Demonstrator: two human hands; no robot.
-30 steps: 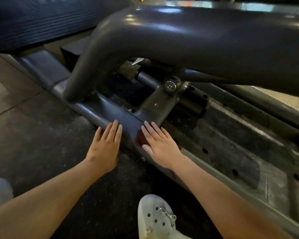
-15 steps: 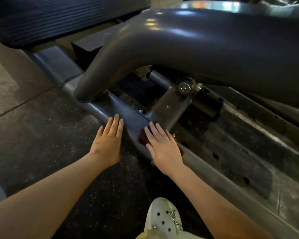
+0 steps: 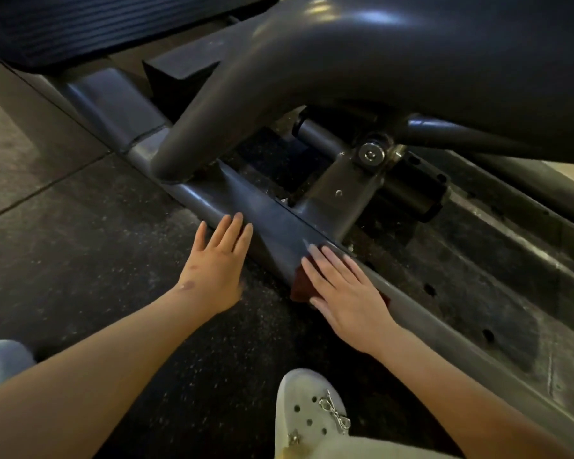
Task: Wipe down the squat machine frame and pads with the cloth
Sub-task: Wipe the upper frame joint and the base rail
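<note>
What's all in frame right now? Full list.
base rail: one, grey, diagonal from upper left to lower right
curved tube: one, dark grey, arcs down from the top onto the rail
bolt: one, silver, right of centre
ribbed panel: one, dark, top left
cloth: one, dark red, on the rail
floor: dark, speckled, left and bottom
clogs: two, white, bottom centre and left edge
left hand: flat, fingers on the rail
right hand: flat, presses the cloth

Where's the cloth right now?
In the head view the dark red cloth lies under the flat right hand, pressed on the low frame rail, just right of the left hand.
</note>
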